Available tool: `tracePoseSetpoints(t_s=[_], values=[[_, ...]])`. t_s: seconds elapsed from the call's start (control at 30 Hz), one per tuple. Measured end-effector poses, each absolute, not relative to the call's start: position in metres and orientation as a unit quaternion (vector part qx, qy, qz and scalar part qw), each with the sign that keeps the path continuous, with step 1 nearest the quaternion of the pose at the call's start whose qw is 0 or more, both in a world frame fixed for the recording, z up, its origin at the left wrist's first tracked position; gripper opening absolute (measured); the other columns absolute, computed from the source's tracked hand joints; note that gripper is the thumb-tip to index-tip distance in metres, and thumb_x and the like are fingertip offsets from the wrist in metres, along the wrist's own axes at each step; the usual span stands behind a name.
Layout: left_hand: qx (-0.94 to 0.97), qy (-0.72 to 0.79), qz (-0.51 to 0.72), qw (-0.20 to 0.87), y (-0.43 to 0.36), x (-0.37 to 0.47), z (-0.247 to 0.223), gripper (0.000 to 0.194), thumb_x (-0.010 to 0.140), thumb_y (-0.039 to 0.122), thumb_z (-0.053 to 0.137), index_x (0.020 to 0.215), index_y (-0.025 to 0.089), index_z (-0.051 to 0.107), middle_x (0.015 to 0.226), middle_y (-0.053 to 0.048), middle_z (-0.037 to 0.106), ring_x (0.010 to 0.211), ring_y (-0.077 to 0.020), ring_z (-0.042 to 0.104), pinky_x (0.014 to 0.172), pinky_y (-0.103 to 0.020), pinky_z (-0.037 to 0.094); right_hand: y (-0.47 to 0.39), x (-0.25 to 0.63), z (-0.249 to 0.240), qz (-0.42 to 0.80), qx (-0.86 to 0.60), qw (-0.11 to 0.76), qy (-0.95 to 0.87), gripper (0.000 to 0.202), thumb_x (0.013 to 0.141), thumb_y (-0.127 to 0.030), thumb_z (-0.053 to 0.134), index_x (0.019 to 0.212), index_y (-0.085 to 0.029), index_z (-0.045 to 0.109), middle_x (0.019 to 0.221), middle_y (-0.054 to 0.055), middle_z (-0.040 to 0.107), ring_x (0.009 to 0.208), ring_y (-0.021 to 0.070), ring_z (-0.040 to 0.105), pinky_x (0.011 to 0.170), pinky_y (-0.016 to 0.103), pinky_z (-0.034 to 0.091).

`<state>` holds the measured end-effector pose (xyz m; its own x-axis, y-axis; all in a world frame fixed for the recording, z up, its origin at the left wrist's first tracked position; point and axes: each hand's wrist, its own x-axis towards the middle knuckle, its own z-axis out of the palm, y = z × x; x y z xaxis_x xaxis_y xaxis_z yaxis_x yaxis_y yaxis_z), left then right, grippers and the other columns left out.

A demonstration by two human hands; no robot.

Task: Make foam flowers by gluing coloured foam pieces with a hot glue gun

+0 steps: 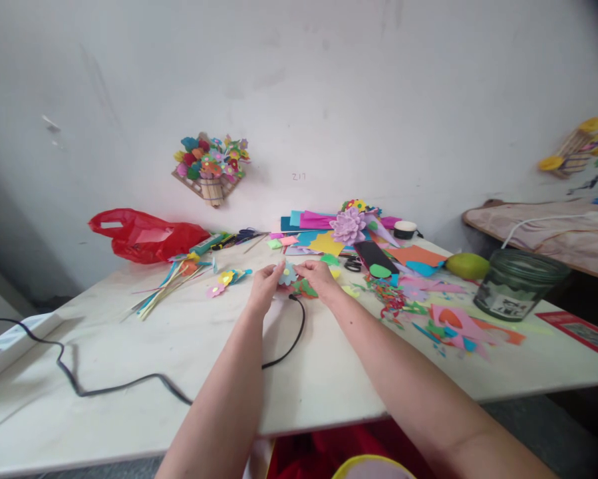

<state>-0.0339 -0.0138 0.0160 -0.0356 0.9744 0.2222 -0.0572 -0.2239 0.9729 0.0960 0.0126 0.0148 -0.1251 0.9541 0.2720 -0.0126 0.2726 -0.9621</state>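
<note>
Both hands' fingers (302, 269) pinch the blue flower (287, 273) between them.

Beyond the left hand (265, 286) and right hand (318, 278), small handwritten characters (299, 177) on the wall (378, 133) read "217" or "Z17"; the first is unclear. Well to the right of the hands, the glass jar (521, 283) bears a pale label (506, 301) with dark, unreadable marks. Farther right, a red card (553, 319) shows a QR-like code (585, 333), also unreadable.
</note>
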Motion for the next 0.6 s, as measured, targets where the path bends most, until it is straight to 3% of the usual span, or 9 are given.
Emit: tracePoseSetpoints(t_s=[0.27, 0.6], values=[[0.580, 0.446, 0.540, 0.415, -0.0128, -0.0340, 0.0132, 0.037, 0.064, 0.050, 0.056, 0.068, 0.014, 0.053, 0.047, -0.001, 0.056, 0.036, -0.0121, 0.052, 0.036, -0.021, 0.041, 0.0111, 0.0951, 0.0175, 0.443, -0.399, 0.525, -0.608, 0.020, 0.058, -0.033, 0.058, 0.054, -0.014, 0.055, 0.049, -0.002, 0.050, 0.045, 0.0074, 0.042, 0.044, 0.021, 0.031], [0.589, 0.445, 0.533, 0.414, -0.0098, -0.0342, 0.0097, 0.038, 0.062, 0.048, 0.060, 0.074, 0.012, 0.054, 0.048, 0.000, 0.056, 0.037, -0.0116, 0.052, 0.038, -0.021, 0.042, 0.0099, 0.0956, 0.0180, 0.432, -0.404, 0.530, -0.608, 0.014, 0.059, -0.026, 0.053, 0.055, -0.013, 0.056, 0.049, -0.003, 0.050, 0.045, 0.0072, 0.042, 0.044, 0.020, 0.031]])
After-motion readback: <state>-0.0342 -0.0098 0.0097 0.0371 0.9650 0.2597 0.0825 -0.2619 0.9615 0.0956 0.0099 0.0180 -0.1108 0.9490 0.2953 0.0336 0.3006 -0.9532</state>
